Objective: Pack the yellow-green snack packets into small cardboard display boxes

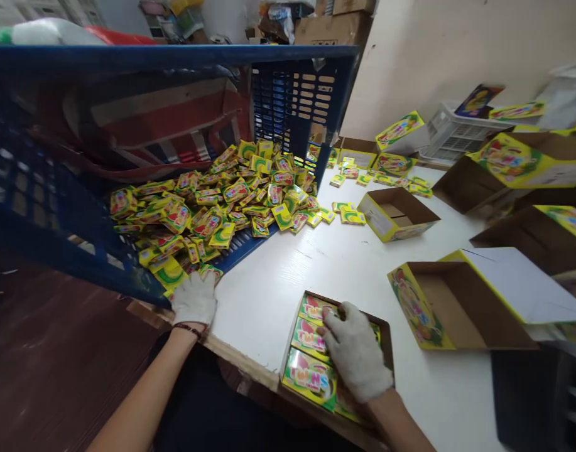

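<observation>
Touching small packets (224, 216) at the mouth of the blue crate (174, 55), lower left of frame: left hand (195, 302), gloved, grip I cannot tell. Right hand (356, 350), fingers bent, lies over TWINS packs (309, 375) in the open carton (387, 344), lower centre; hold unclear.

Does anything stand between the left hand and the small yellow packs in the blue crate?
Nothing visible does: the gloved left hand is right at the nearest packs, by the near edge of the blue crate.
</observation>
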### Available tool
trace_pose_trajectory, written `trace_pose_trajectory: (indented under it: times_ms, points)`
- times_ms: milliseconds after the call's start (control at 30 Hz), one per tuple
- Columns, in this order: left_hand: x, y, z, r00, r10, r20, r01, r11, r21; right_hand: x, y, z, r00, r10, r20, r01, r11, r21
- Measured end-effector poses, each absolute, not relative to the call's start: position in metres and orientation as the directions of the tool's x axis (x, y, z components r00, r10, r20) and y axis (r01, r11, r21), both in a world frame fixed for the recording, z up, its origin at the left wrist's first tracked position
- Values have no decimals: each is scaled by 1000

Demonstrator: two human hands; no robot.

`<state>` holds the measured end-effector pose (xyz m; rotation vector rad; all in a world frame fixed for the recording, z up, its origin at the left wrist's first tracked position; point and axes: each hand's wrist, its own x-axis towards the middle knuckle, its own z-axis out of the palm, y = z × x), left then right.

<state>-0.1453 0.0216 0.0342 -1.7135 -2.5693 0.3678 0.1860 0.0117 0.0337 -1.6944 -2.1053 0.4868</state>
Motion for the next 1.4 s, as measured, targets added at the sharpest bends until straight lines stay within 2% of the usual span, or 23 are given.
trace_pose_trajectory:
  times_ms: [133,200,233,267,300,367,433,533,633,733,833,900,967,1033,1100,1167,1200,1233,1300,1333,1400]
  points:
    - [-146,25,34,-397,912,-102,918,393,-56,178,6,39,-281,957,74,872,286,-398]
    - [-140,20,38,-327,945,-9,938,326,114,179,1,42,-252,964,81,846,260,-465]
    - [-133,16,40,-231,968,102,953,204,225,179,-1,44,-216,973,84,806,226,-548]
    - [-123,12,42,-94,963,252,948,10,317,179,-4,46,-179,982,65,739,177,-650]
    - [-111,7,42,60,908,415,909,-221,354,179,-6,50,-141,990,16,644,104,-758]
    - [-81,-3,41,297,704,645,760,-583,286,176,-9,60,-130,978,-164,402,-99,-910]
    - [-49,-13,38,355,598,718,662,-704,259,174,-9,71,-213,926,-313,214,-268,-939]
    - [-11,-25,36,271,671,690,616,-672,411,180,-4,80,-269,901,-341,181,-301,-936]
    - [3,-30,39,132,788,601,551,-563,616,202,-4,85,-167,938,-302,304,-242,-921]
    - [2,-33,44,-16,886,463,497,-394,773,233,-11,95,-70,962,-265,466,-204,-861]
    - [9,-41,50,-64,973,222,363,-185,913,256,-24,106,45,962,-271,518,-255,-817]
    - [24,-47,56,32,999,-31,114,27,993,258,-32,107,126,957,-262,428,-291,-856]
    - [41,-48,63,238,954,-180,-156,221,963,251,-40,102,130,957,-258,297,-286,-911]
    - [53,-43,71,353,919,-175,-267,278,923,240,-45,95,74,977,-198,269,-211,-940]
    - [57,-35,78,319,942,-105,-142,157,977,233,-48,90,52,999,11,421,-12,-907]
    - [55,-27,83,326,944,54,116,-97,989,234,-48,91,-39,958,283,627,244,-740]
    - [53,-26,83,388,913,130,220,-228,948,237,-47,92,-138,923,360,689,351,-634]
    - [52,-26,82,464,867,183,284,-342,896,241,-46,94,-255,892,373,711,435,-553]
    - [49,-29,77,559,796,233,340,-476,811,250,-46,96,-420,868,266,704,496,-508]
    - [45,-31,74,549,797,251,376,-504,778,254,-46,96,-433,882,184,718,462,-521]
    - [30,-32,67,437,847,303,498,-508,703,261,-49,93,-327,945,7,787,277,-552]
